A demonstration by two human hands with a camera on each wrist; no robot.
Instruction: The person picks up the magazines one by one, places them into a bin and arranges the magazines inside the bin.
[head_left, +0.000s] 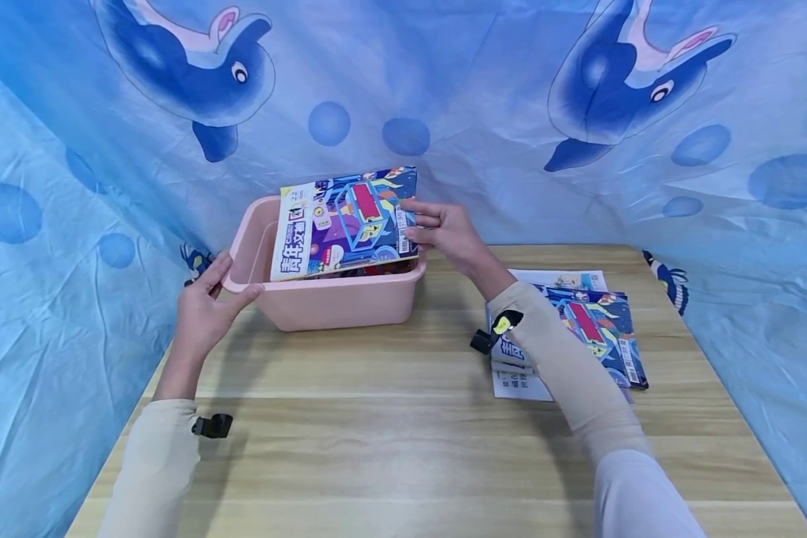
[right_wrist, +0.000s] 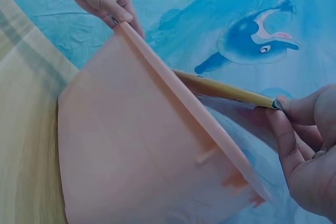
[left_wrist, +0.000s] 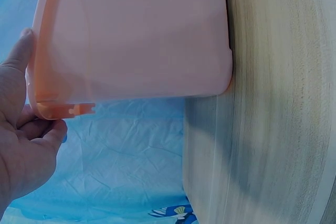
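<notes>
A pink plastic tub (head_left: 339, 302) stands on the wooden table (head_left: 403, 448) at the back left. My right hand (head_left: 444, 232) pinches the right edge of a colourful magazine (head_left: 343, 222), held tilted over the tub's opening. In the right wrist view the magazine (right_wrist: 226, 90) shows edge-on above the tub (right_wrist: 142, 150), between my fingers (right_wrist: 302, 140). My left hand (head_left: 205, 302) grips the tub's left rim, thumb over the top; the left wrist view shows that hand (left_wrist: 26, 145) at the rim of the tub (left_wrist: 136, 35). More printed matter lies inside the tub.
A small stack of similar magazines (head_left: 595, 329) lies on the table at the right, partly under my right forearm. Blue dolphin-print cloth (head_left: 403, 90) hangs behind and at both sides. The table's left edge (left_wrist: 186, 156) runs close beside the tub.
</notes>
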